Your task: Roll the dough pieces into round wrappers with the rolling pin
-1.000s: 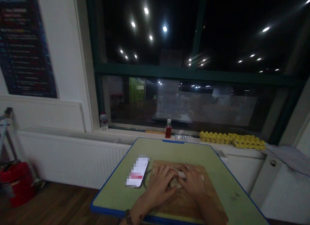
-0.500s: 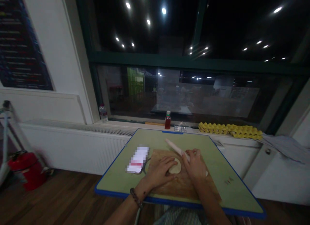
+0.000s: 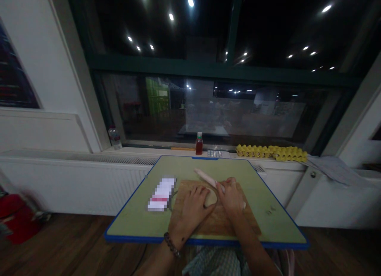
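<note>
On a brown wooden board (image 3: 220, 224) lies a pale flat round of dough (image 3: 212, 198). My left hand (image 3: 195, 206) is at its left side, with fingers on the far edge and thumb at the near edge, gripping it. A dark beaded bracelet (image 3: 172, 244) circles my left wrist. My right hand (image 3: 230, 198) is wrapped around one end of a light wooden rolling pin (image 3: 204, 177), which slants away to the far left, just beyond the dough. A small pale piece, partly hidden by my right hand, shows at its right side.
The board rests on a light green table (image 3: 276, 224) with a blue rim. A phone (image 3: 162, 194), its screen blurred, lies left of the board. Along the windowsill stand a red sauce bottle (image 3: 199, 144), a water bottle (image 3: 114, 138) and yellow egg trays (image 3: 270, 152).
The view has swung slightly right, so everything sits further left in the picture. The right hand keeps its grip on the rolling pin, and the left hand stays at the dough.
</note>
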Demonstrator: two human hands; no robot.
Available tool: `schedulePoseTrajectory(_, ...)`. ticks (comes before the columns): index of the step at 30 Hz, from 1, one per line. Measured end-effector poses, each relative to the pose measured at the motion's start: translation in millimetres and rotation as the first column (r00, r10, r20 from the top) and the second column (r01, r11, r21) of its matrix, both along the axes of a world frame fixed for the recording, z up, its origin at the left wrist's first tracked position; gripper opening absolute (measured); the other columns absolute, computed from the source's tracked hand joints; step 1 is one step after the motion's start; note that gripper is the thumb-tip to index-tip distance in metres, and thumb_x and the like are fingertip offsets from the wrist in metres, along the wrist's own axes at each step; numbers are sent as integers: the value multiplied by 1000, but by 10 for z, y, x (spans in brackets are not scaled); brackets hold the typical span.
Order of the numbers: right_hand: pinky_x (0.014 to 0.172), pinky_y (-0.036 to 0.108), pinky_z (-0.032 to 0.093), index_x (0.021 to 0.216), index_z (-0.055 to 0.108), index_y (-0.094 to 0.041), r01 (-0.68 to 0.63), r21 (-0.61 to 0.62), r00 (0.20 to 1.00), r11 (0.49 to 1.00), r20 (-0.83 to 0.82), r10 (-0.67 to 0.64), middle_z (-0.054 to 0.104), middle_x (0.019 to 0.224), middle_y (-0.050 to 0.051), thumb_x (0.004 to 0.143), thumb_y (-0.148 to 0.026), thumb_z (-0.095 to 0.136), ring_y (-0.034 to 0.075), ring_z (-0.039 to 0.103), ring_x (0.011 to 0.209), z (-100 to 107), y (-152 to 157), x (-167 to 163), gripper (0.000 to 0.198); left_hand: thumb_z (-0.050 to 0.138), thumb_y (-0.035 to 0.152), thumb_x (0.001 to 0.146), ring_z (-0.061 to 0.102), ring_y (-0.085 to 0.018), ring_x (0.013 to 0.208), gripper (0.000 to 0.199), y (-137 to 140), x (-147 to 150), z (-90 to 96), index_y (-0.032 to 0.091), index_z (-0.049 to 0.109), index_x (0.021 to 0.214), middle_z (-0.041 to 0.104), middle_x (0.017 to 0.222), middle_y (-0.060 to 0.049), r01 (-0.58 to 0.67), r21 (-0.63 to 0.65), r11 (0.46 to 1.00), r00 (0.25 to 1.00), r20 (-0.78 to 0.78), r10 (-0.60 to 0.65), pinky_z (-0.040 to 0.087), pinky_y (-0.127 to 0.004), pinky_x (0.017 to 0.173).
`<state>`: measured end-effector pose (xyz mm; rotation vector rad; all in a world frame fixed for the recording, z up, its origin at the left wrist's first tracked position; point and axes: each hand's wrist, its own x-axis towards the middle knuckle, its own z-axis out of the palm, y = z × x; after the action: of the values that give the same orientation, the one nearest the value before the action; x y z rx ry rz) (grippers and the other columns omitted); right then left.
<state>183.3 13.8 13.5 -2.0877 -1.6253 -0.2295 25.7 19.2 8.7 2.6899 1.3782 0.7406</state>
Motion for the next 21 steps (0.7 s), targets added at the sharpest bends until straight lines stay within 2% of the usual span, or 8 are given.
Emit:
schedulePoseTrajectory(2, 79, 26, 45, 102, 72, -22, -24, -11, 1000, 1000, 3, 24, 60, 111, 10, 97, -42, 41, 17, 61, 91, 8, -2, 0, 37, 57, 43, 87, 51, -28, 113, 32, -24, 49, -39, 23, 60, 110, 61, 118, -7, -52, 16, 999, 999, -6, 52, 39, -44, 98)
schedulePoseTrajectory(4, 81, 26, 44, 102, 72, -22, -52, -13, 999, 999, 12, 53, 61, 109, 10, 98, -41, 40, 17, 61, 93, 9, -7, 5, 37, 57, 45, 87, 51, -28, 114, 32, -29, 54, -58, 23, 61, 110, 61, 118, -7, -50, 12, 999, 999, -6, 50, 39, -43, 98)
schedulePoseTrajectory(9, 82, 27, 44, 105, 71, -21, -65, -8, 997, 998, 41, 65, 62, 109, 12, 97, -40, 42, 18, 61, 95, -7, -12, 14, 36, 61, 54, 82, 47, -29, 122, 53, 49, -119, 19, 30, 52, 128, 55, 133, -4, 35, -20, 999, 999, 27, -35, 32, -47, 105)
schedulePoseTrajectory(12, 83, 27, 44, 106, 71, -23, -47, -8, 998, 999, 43, 48, 61, 112, 11, 97, -40, 41, 18, 62, 93, -17, 0, 13, 35, 64, 49, 81, 44, -28, 126, 60, 137, -220, 42, 29, 46, 136, 53, 138, -3, 104, -104, 989, 994, 58, -98, 31, -45, 107)
schedulePoseTrajectory(16, 82, 28, 45, 106, 71, -24, -53, -17, 998, 998, 37, 53, 61, 111, 10, 98, -42, 40, 17, 63, 91, -29, 17, 13, 37, 66, 47, 80, 44, -28, 127, 61, 189, -253, -10, 28, 47, 135, 54, 136, -4, 163, -152, 975, 986, 56, -156, 30, -44, 108)
schedulePoseTrajectory(21, 74, 26, 46, 107, 71, -24, -59, -13, 998, 998, 11, 60, 59, 113, 9, 98, -44, 38, 16, 63, 87, -66, 21, 13, 39, 66, 53, 77, 46, -30, 122, 61, 157, -206, -43, 28, 51, 131, 55, 130, -7, 96, -159, 983, 995, 37, -91, 32, -46, 104)
